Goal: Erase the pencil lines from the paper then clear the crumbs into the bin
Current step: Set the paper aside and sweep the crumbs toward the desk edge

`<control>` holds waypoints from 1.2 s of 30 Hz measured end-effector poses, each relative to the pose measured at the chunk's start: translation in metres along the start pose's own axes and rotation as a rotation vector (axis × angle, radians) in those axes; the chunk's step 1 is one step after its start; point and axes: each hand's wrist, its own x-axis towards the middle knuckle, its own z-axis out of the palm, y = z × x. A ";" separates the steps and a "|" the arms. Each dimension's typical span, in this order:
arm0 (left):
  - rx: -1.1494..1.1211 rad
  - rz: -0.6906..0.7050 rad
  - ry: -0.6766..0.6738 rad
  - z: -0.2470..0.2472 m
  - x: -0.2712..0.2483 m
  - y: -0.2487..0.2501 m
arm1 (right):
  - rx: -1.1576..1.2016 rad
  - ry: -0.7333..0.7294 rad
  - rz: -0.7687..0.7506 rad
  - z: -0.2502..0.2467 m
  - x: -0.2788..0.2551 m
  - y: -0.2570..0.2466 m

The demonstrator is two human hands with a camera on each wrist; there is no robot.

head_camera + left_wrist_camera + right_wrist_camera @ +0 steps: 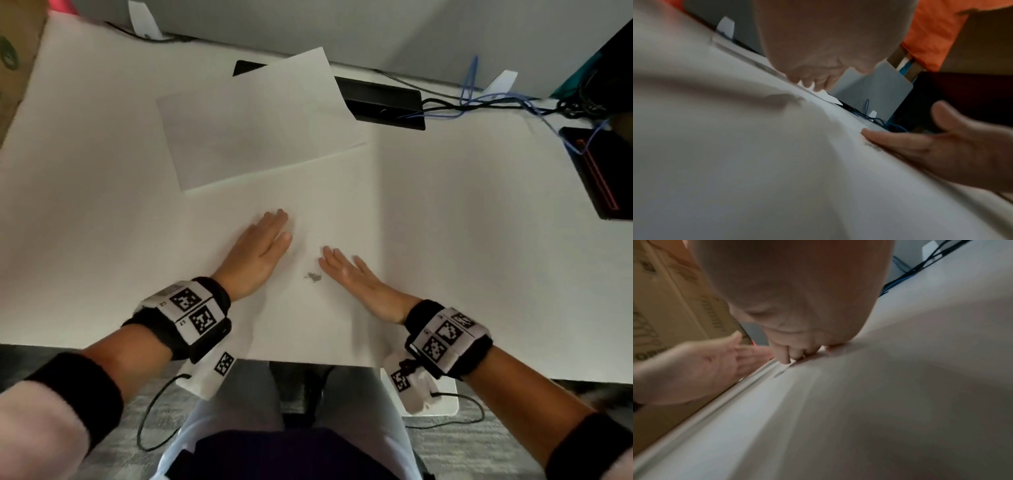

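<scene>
A white sheet of paper (308,315) lies at the table's near edge in the head view. A small grey heap of eraser crumbs (313,277) sits on it between my two hands. My left hand (263,246) lies flat on the sheet to the left of the crumbs, fingers straight. My right hand (346,270) stands on its edge just right of the crumbs, fingers straight and close to them. In the left wrist view the right hand (931,146) shows with crumbs (871,146) at its little-finger side. The right wrist view shows the crumbs (780,372) as a blurred smear.
A second white sheet (253,120) lies further back, overlapping a black cable port (383,102). Blue and black cables (496,99) run at the back right beside a black device (599,171). A cardboard box (17,61) stands at the far left.
</scene>
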 end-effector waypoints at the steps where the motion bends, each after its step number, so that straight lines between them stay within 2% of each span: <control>1: 0.136 -0.039 -0.040 -0.002 0.001 -0.007 | 0.114 -0.002 0.018 0.006 -0.005 -0.005; 3: 0.342 -0.102 -0.129 -0.001 -0.001 -0.016 | 0.309 0.066 0.068 0.008 -0.017 -0.009; 7: 0.483 -0.053 -0.216 0.016 -0.012 -0.014 | 0.403 0.403 0.093 0.000 -0.041 0.004; 9: 0.536 -0.024 -0.206 0.028 -0.014 -0.010 | 0.300 0.490 0.164 0.000 -0.053 0.018; 13: 0.583 0.022 -0.150 0.051 -0.016 -0.004 | -0.165 0.586 0.365 0.009 -0.076 0.052; 17: 0.562 0.050 -0.103 0.071 -0.015 0.009 | -0.334 0.683 0.488 0.010 -0.099 0.083; 21: 0.511 0.042 -0.058 0.098 -0.012 0.030 | -0.453 0.734 0.495 0.013 -0.102 0.096; 25: 0.399 0.086 -0.091 0.128 -0.007 0.058 | -0.497 0.752 0.490 0.014 -0.100 0.101; 28: 0.205 0.188 -0.143 0.138 -0.004 0.078 | -0.511 0.750 0.481 0.014 -0.100 0.102; 30: 0.084 0.216 -0.068 0.130 -0.002 0.083 | -0.506 0.745 0.473 0.014 -0.100 0.102; 33: 0.131 0.120 0.145 0.098 0.001 0.067 | -0.512 0.743 0.466 0.015 -0.100 0.103; 36: 0.322 -0.070 0.176 0.073 -0.003 0.034 | -0.525 0.732 0.465 0.014 -0.100 0.104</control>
